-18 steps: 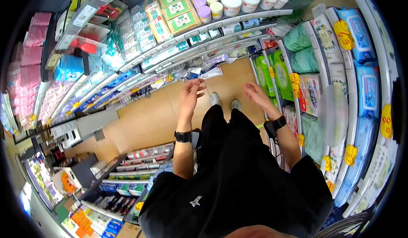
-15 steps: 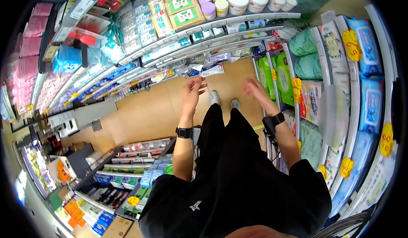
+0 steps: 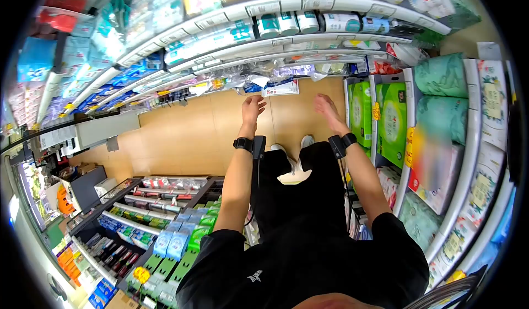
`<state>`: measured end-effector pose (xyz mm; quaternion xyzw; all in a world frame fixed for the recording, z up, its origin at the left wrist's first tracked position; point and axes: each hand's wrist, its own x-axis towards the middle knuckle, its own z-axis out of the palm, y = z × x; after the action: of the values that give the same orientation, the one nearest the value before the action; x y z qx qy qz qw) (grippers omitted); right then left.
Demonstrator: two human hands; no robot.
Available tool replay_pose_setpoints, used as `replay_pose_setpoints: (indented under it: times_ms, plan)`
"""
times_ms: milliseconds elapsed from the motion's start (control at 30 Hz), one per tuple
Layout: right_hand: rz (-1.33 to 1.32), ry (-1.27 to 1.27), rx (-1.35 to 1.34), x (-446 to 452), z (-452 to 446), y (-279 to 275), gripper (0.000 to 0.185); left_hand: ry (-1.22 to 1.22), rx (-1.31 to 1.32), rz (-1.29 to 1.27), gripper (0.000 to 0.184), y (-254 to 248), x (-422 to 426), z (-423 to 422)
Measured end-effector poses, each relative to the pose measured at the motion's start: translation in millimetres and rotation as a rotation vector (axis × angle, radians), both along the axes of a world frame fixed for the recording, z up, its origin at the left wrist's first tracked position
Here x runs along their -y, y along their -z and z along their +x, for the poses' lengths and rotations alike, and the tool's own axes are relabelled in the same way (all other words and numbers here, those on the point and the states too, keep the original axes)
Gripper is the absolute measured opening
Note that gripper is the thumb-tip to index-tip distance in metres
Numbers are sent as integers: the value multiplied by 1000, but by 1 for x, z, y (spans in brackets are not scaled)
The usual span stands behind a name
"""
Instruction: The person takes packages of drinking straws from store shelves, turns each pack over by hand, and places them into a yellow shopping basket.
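My left hand [image 3: 253,110] is held out over the floor, its fingers loosely bent and apart, with nothing in it. Just ahead of it lies a white packet [image 3: 282,88] by the lowest shelf, among plastic-wrapped goods [image 3: 259,78]. My right hand [image 3: 327,109] is stretched forward too, fingers extended and empty. Green packs [image 3: 392,119] stand on the shelf to its right. Neither hand touches any goods. Black bands with small devices circle both wrists.
A long shelf unit [image 3: 308,3] with bottles [image 3: 268,25] and tubs curves across the front. Tall shelves with tissue packs [image 3: 441,74] line the right. Behind on the left is a rack with blue packs [image 3: 177,245]. The tan floor [image 3: 182,124] runs leftward.
The front shelves now look closer and larger, and my knees are bent. Both hands stay out in front, empty, nearer the lowest front shelf.
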<state>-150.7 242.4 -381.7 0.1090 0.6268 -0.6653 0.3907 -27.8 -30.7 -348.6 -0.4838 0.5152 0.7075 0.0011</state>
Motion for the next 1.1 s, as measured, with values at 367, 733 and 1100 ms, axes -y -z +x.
replay_pose_setpoints:
  times_ms: [367,733,1100]
  plan:
    - [141,-98,38,38,-26,327,43,87,233,-32,41,363,40,-13]
    - [315,-125,-202,70,-50,602,45,263,247,-506,53,633,93,-26]
    - [233,-152,-259,86,-39,633,39,246,186,-335,79,638,77,-30]
